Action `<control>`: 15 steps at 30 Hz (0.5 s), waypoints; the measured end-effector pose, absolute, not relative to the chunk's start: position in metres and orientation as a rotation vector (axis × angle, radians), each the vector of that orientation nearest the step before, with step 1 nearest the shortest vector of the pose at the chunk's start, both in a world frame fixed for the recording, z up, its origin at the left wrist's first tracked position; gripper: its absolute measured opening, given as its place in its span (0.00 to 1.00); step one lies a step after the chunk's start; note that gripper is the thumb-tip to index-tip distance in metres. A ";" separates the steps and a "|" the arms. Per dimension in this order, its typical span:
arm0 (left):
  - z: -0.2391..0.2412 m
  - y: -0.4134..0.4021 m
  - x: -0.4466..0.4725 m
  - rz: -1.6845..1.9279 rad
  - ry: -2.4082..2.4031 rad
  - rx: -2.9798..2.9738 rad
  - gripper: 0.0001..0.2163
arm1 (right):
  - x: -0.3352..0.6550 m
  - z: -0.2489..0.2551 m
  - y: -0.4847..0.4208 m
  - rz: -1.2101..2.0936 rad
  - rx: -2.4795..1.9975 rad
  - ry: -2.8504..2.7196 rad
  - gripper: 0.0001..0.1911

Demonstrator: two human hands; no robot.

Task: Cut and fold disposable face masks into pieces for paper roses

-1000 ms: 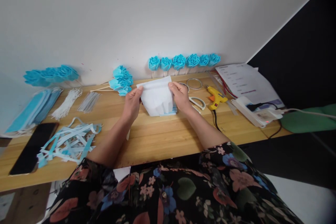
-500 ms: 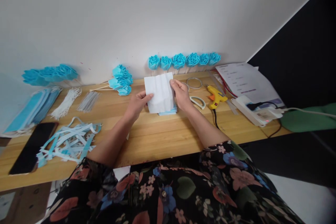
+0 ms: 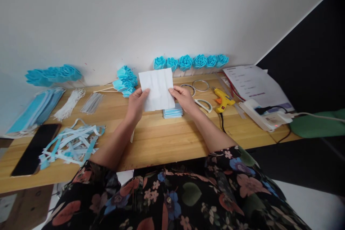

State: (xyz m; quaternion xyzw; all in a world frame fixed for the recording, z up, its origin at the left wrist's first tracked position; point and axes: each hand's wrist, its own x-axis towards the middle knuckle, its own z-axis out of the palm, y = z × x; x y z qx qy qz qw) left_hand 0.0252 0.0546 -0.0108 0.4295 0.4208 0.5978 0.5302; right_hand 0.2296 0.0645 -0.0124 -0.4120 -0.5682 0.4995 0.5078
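I hold a white creased sheet (image 3: 157, 88) upright above the wooden table (image 3: 161, 140). My left hand (image 3: 136, 105) pinches its lower left edge. My right hand (image 3: 184, 99) pinches its lower right corner. Just below the sheet, a small stack of light-blue pieces (image 3: 173, 112) lies on the table beside my right hand.
Blue fabric roses (image 3: 191, 61) line the wall, more roses on sticks (image 3: 125, 81) and a further bunch (image 3: 52, 74) lie to the left. Scissors (image 3: 203, 105), yellow glue gun (image 3: 223, 100), wire rings (image 3: 199, 85), papers (image 3: 252, 82), power strip (image 3: 265, 116) at right. Masks (image 3: 36, 109), cut strips (image 3: 71, 143), phone (image 3: 35, 149) at left.
Both hands lifted the white sheet off the blue stack and raised it upright, a little up and left. The blue stack now lies uncovered on the table.
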 end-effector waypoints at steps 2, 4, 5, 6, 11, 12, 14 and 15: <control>-0.008 0.054 0.026 1.454 1.006 1.002 0.20 | 0.230 -0.014 0.066 1.147 -1.004 -1.378 0.22; -0.006 0.053 0.026 1.477 1.020 1.005 0.20 | 0.230 -0.014 0.066 1.106 -1.006 -1.388 0.22; -0.006 0.053 0.026 1.482 1.029 1.011 0.20 | 0.231 -0.014 0.066 1.095 -1.005 -1.393 0.21; -0.005 0.052 0.026 1.485 1.037 1.016 0.20 | 0.231 -0.013 0.066 1.085 -1.006 -1.394 0.21; -0.006 0.052 0.027 1.497 1.039 1.029 0.19 | 0.231 -0.011 0.065 1.112 -0.994 -1.387 0.21; -0.006 0.052 0.027 1.505 1.034 1.031 0.19 | 0.231 -0.011 0.065 1.137 -0.985 -1.383 0.21; -0.005 0.052 0.027 1.526 1.030 1.029 0.19 | 0.231 -0.009 0.064 1.203 -0.967 -1.376 0.21; -0.004 0.052 0.027 1.538 1.031 1.024 0.19 | 0.230 -0.008 0.063 1.242 -0.958 -1.374 0.22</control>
